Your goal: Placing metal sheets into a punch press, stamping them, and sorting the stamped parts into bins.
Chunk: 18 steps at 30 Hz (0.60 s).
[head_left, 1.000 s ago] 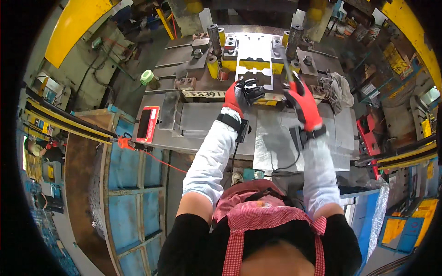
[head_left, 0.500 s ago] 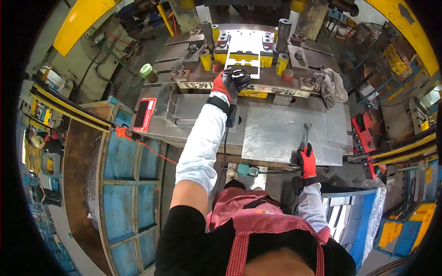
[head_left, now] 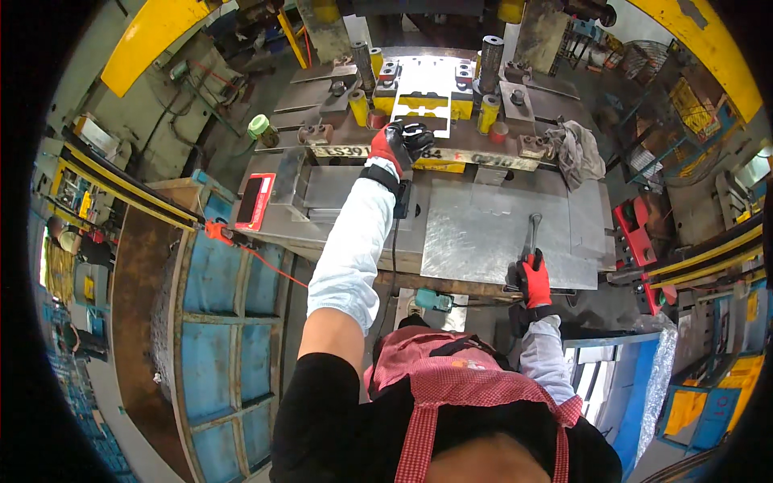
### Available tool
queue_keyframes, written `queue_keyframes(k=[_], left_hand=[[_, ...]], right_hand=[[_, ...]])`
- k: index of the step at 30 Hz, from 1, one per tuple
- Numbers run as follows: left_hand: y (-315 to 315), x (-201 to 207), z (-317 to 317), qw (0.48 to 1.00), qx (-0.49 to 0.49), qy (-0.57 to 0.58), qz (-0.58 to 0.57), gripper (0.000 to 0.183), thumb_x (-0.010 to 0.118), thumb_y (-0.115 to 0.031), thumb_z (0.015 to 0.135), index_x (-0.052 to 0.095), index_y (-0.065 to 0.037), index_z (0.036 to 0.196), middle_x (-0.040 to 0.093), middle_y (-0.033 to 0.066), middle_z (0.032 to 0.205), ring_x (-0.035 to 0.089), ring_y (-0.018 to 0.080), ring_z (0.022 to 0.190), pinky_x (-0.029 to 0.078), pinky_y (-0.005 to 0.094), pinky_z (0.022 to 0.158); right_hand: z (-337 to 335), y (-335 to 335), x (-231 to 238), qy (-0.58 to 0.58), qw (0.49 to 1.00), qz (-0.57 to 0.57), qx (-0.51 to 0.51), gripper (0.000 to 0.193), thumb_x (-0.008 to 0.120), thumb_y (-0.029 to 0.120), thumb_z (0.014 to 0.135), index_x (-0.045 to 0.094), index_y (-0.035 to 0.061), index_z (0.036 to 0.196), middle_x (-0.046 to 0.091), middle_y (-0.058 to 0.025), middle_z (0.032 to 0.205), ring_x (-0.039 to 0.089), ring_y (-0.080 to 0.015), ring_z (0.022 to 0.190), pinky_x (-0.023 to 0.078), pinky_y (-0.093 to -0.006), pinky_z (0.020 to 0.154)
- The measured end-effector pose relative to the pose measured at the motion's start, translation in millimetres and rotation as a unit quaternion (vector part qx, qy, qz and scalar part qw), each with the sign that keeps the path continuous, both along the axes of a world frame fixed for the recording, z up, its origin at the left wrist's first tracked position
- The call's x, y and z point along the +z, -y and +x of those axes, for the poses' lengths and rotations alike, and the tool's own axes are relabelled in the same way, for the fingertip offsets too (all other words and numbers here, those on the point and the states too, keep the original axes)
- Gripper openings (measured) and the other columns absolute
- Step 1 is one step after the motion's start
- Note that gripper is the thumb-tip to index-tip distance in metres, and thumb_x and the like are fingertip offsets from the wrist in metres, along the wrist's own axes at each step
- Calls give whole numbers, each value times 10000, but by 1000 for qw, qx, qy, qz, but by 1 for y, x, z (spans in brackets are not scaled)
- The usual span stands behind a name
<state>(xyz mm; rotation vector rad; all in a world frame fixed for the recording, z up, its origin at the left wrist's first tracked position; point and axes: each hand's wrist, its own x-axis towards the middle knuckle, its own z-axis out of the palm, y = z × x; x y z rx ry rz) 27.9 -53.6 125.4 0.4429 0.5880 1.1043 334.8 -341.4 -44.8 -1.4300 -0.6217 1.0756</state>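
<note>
My left hand [head_left: 403,146], in a red and black glove, is over the front edge of the die [head_left: 483,158]. Its fingers are loosely curled and apart, with nothing visible between them. Close by its fingertips lies the near end of a bright cut-out metal piece [head_left: 441,125], on the die among yellow blocks and posts. My right hand [head_left: 535,282], gloved likewise, is closed around a slim metal tool with a rounded end [head_left: 535,229]. The tool reaches over a flat metal sheet [head_left: 475,233] on the bench. What the right fingers cover is hidden.
Left of the sheet are stacked metal plates [head_left: 334,189] and a red-framed dark panel [head_left: 254,201]. A grey rag [head_left: 576,153] hangs at the die's right corner. A green-lidded bottle [head_left: 260,127] stands left. Yellow-and-black bars [head_left: 708,258] flank the bench.
The view has shifted very slightly. Both hands keep nearly the same places, and the tool stays in my right hand over the sheet.
</note>
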Motion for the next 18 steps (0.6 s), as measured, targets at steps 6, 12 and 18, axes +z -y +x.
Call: queue_keyframes(k=[6,12,18], left_hand=[[4,-1,-2,1000,17,12,9,354,316,-255,940,451,45,1073,590,230,937,618,386,826,505,534,793],[0,-2,8,998,-10,55,-6,399,349,-310,927,463,43,1074,587,225,957,613,392,815,511,534,768],[-5,-12,-1,999,-7,32,-10,462,368,-319,905,450,66,1146,562,242,1067,584,405,914,503,508,804]], right_hand=[[2,-1,-5,79,996,-32,7,625,602,62,791,329,38,1353,580,-83,1064,564,-153,906,464,-279,776],[15,2,-20,85,996,-31,-8,619,618,82,795,338,32,1345,597,-85,1038,570,-149,916,466,-278,782],[9,-1,-25,20,999,-36,-6,631,608,78,802,315,38,1359,600,-92,1044,576,-153,924,462,-274,796]])
